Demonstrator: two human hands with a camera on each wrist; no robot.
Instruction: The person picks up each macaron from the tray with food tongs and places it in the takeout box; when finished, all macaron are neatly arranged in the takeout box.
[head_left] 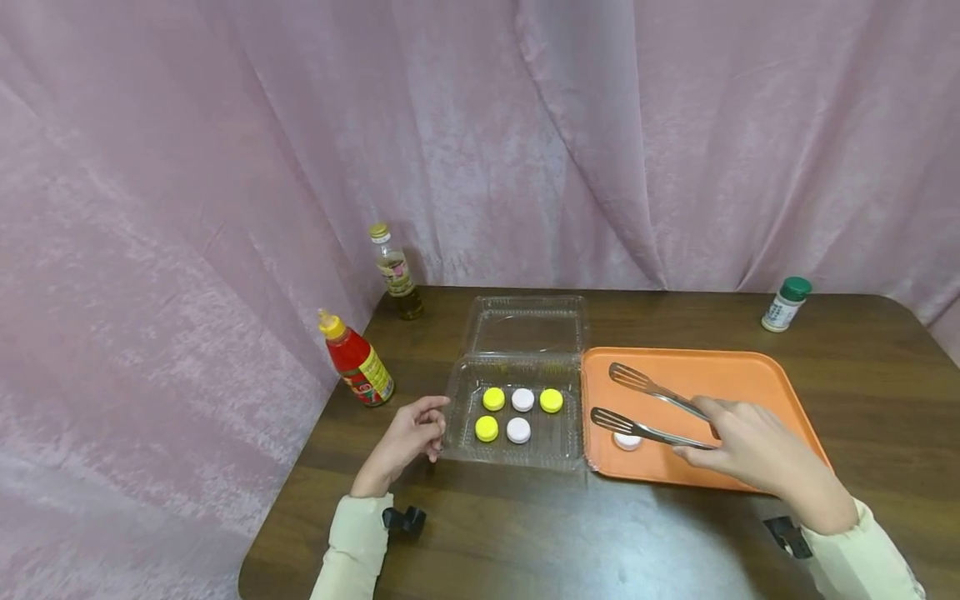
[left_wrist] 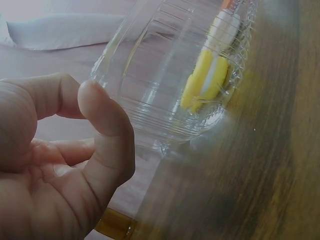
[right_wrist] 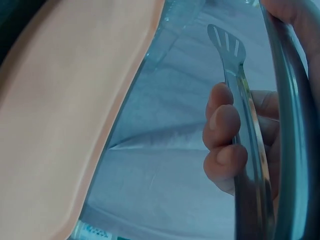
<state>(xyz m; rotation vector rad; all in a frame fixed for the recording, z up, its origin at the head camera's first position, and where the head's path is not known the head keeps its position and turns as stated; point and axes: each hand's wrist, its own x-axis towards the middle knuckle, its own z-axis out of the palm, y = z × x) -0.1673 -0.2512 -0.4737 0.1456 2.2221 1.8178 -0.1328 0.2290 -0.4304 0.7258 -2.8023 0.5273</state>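
On the table a hinged clear plastic box [head_left: 566, 446] lies with its lid folded back. Inside are several small round pieces like macarons, yellow [head_left: 487, 429] and white [head_left: 518, 430]. My left hand [head_left: 408, 435] is at the box's left edge; its thumb and a finger [left_wrist: 106, 112] pinch the rim in the left wrist view. With my right hand [head_left: 757, 446] I grip metal slotted tongs [head_left: 660, 435], their two arms spread apart above an orange tray [head_left: 772, 379]. One white piece [head_left: 627, 443] sits on the tray, partly covered by the tongs' nearer arm.
A red sauce bottle [head_left: 360, 367] with a yellow cap and an oil bottle [head_left: 397, 279] stand at the left side. At the back right is a green-capped shaker [head_left: 786, 305]. Pink curtains [head_left: 465, 150] hang behind the wooden table [head_left: 510, 533].
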